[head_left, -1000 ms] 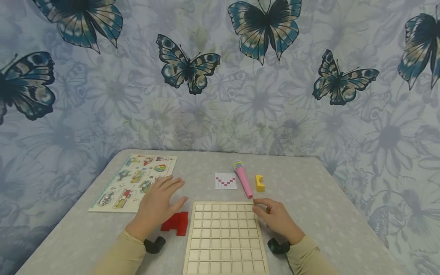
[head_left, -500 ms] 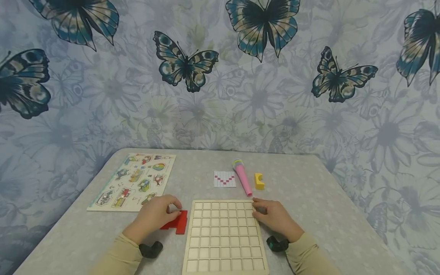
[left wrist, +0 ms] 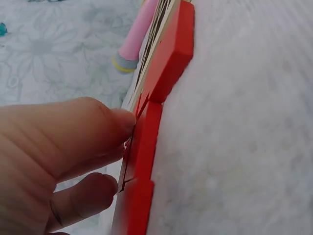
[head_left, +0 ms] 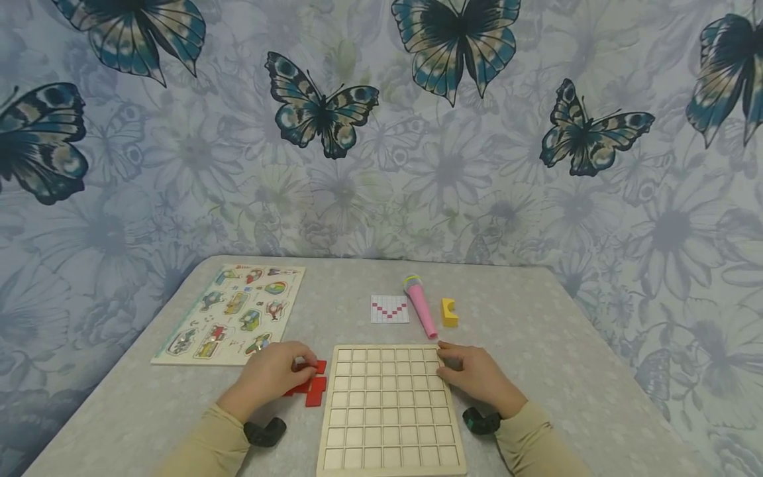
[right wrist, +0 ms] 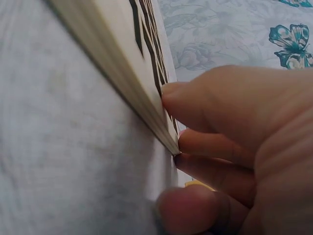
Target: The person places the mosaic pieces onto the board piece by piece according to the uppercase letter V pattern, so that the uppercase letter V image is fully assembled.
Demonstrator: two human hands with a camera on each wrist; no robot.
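Flat red tiles (head_left: 316,392) lie along the left edge of a pale wooden grid board (head_left: 390,417). My left hand (head_left: 271,371) is over them, thumb and bent fingers pinching at one red tile; part of the group is hidden beneath this hand. In the left wrist view the thumb tip meets the middle tile (left wrist: 144,142), and another tile (left wrist: 171,49) lies beyond it against the board. My right hand (head_left: 479,376) holds the board's far right corner, with the thumb on its upper edge and the fingertips at the corner.
Behind the board are a card with a pink V pattern (head_left: 390,309), a pink toy microphone (head_left: 422,311) and a yellow notched block (head_left: 449,313). A picture puzzle board (head_left: 229,318) lies at the left. A butterfly-patterned wall covering (head_left: 381,199) rises behind the table (head_left: 536,331).
My left hand has come down and right onto the red tiles, its fingers bending from spread. The tiles have shifted apart, a gap now showing between them. The right hand stays at the board corner.
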